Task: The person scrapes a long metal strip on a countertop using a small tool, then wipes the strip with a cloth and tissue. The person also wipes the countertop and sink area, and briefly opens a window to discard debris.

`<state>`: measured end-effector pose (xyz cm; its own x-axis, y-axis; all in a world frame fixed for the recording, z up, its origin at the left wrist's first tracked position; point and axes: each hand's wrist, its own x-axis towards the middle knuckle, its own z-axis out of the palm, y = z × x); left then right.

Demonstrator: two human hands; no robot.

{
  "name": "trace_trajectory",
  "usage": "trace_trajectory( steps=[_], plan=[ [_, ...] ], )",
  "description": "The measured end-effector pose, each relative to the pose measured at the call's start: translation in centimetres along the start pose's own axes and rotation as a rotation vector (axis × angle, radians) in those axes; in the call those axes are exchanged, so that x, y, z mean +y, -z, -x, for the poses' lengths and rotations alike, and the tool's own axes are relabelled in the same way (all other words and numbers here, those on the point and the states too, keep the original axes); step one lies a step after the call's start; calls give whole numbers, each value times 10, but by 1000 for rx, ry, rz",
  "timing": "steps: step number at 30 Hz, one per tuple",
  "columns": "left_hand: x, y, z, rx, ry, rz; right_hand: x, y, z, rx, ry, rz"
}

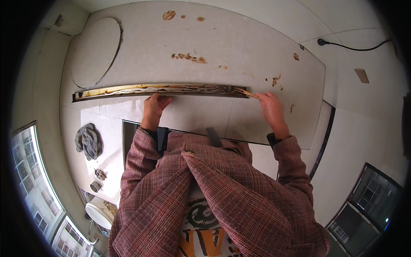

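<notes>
A long, narrow metal channel (138, 88) lies crosswise before me on the tiled counter (199, 115). Pale wires (167, 89) run along inside it, and yellow-brown grease coats its inner surface. My left hand (154, 110) is at the near edge, fingers against the channel's wall and thumb spread to the right. In my right hand (271, 107) is a thin wooden stick (252, 94), pinched by one end. Its other end reaches into the channel's right end, among dark residue. Whether the stick's tip carries bristles cannot be made out.
Brown greasy smears (189, 57) dot the counter behind the channel. A thin ring (112, 64) lies at the far left. Left of me are a crumpled grey rag (89, 141), a small round container (95, 186) and a white basin (98, 215). A black plug (322, 42) hangs at right.
</notes>
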<state>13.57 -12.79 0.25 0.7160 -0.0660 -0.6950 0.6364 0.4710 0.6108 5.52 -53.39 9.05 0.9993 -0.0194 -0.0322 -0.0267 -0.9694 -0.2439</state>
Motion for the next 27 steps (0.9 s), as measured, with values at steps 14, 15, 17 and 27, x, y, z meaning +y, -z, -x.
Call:
trace_trajectory(
  steps=[14, 15, 17, 27],
  plan=[
    [-2, -1, -3, 32, -5, 21, 19, -9, -5, -36, 123, -103],
    [-2, -2, -2, 37, -4, 22, 20, -9, -6, -45, 123, -100],
    [-1, -3, -1, 45, -4, 23, 19, -8, -6, -45, 121, -109],
    [-3, -4, -3, 69, -16, 31, 16, -7, -1, -70, 157, -66]
  ],
)
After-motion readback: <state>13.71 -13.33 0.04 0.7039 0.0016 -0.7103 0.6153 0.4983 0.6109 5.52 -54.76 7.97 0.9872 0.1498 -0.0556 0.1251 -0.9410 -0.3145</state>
